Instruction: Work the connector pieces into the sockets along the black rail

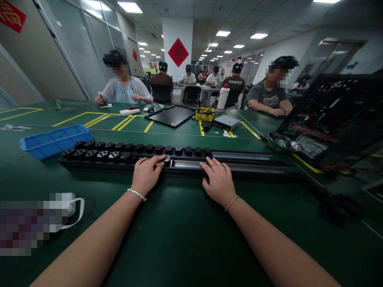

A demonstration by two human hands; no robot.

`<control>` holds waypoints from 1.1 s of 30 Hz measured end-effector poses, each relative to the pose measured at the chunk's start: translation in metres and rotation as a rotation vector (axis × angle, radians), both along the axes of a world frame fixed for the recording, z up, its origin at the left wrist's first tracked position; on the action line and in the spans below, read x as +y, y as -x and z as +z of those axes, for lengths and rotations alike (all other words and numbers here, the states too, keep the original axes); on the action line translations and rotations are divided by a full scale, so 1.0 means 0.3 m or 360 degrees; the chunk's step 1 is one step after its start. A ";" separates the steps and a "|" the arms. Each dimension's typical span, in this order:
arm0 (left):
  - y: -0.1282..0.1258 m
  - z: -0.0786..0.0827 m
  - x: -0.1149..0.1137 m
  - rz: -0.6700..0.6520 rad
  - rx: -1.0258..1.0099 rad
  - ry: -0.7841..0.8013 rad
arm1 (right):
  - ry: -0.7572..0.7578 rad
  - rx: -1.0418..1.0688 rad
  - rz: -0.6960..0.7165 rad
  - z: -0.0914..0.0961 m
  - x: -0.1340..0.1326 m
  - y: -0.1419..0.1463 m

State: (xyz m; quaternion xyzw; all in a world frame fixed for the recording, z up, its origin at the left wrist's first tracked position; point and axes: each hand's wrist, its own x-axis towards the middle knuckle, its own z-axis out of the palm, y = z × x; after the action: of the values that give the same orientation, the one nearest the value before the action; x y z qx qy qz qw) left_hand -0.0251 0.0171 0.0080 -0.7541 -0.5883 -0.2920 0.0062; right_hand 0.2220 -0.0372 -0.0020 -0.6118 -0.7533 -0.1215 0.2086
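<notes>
Block (167, 160): in the front rail (187, 164), at the left hand's fingertips. Left hand (147, 175): half-curled; firmness of grip unclear. Right hand (220, 182): loosely spread, apparently empty, at the front rail. Apparent step: positioning the block; next move likely requires straight alignment.

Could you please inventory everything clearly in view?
Long straight channels: two, black, mid-table
Small round pieces: many, dark, in channels
Rectangular plastic basket: one, blue, left
Flat screen-like panel: one, black, far side
Cable-topped box: one, yellow, beyond channels
Flat device: one, grey, beside box
Tall bottle: one, white, behind device
Round metal bowl: one, silver, right
Open electronics case: one, black, right
Wide table: one, green, foreground
Wall signs: several, red, background
Seated people: several, varied clothing, background
Left hand, right hand: two, silver-braceleted, at front channel
</notes>
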 end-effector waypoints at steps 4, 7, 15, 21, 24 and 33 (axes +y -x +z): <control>-0.002 0.007 -0.003 -0.0004 -0.0017 0.0002 | -0.0002 -0.0013 -0.0004 0.005 -0.001 0.001; 0.000 0.005 -0.001 -0.0014 -0.0006 -0.0006 | 0.0006 -0.0022 -0.0008 0.007 -0.001 0.001; 0.001 0.005 0.001 -0.0005 0.0013 0.0015 | 0.0008 -0.0024 -0.0010 0.002 0.002 0.002; 0.002 0.002 0.003 -0.0024 0.0016 0.0001 | 0.0000 -0.0025 -0.0012 0.001 0.000 0.001; 0.001 0.001 0.002 -0.0018 0.0027 -0.0007 | -0.0008 -0.0024 -0.0013 0.000 0.000 0.002; 0.005 -0.007 0.007 -0.0035 0.0040 -0.0006 | 0.0000 -0.0017 -0.0006 0.001 0.001 0.000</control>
State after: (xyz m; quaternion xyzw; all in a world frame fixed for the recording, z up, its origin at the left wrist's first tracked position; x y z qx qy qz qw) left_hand -0.0267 0.0192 0.0060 -0.7640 -0.5793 -0.2837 0.0119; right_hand 0.2219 -0.0370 -0.0018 -0.6126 -0.7532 -0.1252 0.2043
